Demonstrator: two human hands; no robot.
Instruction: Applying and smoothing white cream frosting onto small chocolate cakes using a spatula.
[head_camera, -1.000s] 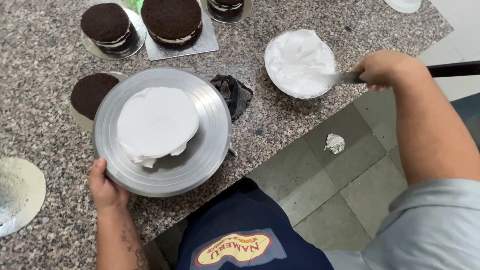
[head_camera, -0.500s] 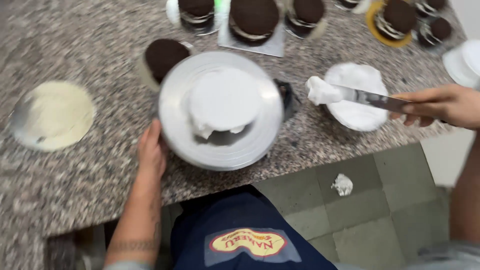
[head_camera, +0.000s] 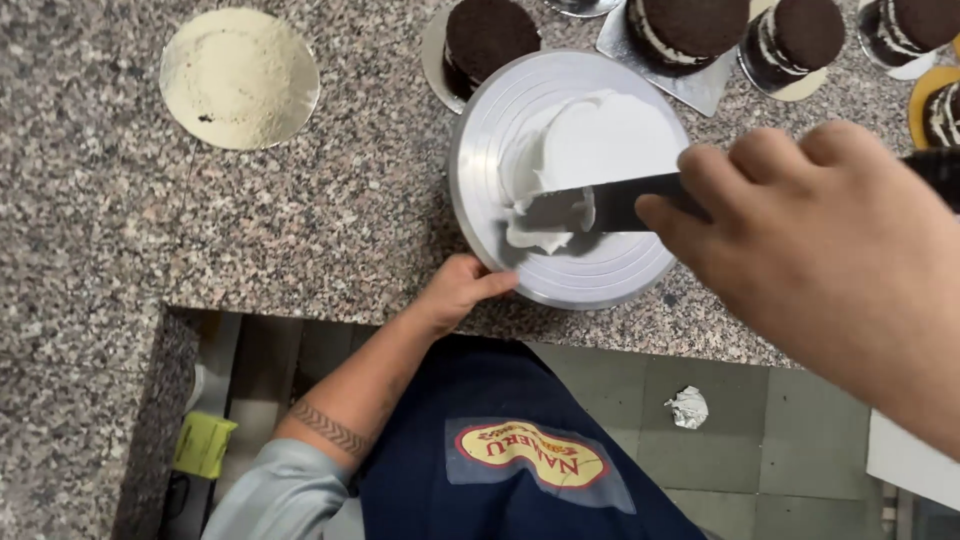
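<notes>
1. Steel is being brought over the white cake: in the head view, a spatula blade (head_camera: 610, 205) is being held flat across the cream-covered round (head_camera: 600, 140), its tip being pressed into a lump of cream (head_camera: 535, 225) at the near left edge of the cake.

2. Half a second ago the spatula was being lifted, loaded, from the white bowl off to the right. Now the bowl is no longer being shown and the cream is being laid on the cake itself, so the coating is judged to be under way, not finished.

3. The right hand (head_camera: 830, 240) is being seen large and close to the camera, its fingers being curled tight around the spatula near where the blade meets the handle, the handle itself being hidden behind the hand.

4. The left hand (head_camera: 460, 290) is being rested against the near rim of the metal turntable (head_camera: 480, 140), fingers pressed together and thumb lying along the edge. One second ago it was being held at the same rim, lower left.

5. The cake is being carried near the middle of the turntable on the speckled granite counter (head_camera: 300, 220).

6. Dark sandwich cakes (head_camera: 485, 35) are being shown just behind the turntable, and a gold cake board (head_camera: 238, 78) well apart at the left. A crumpled paper (head_camera: 688, 406) is being seen on the tiled floor below.
</notes>
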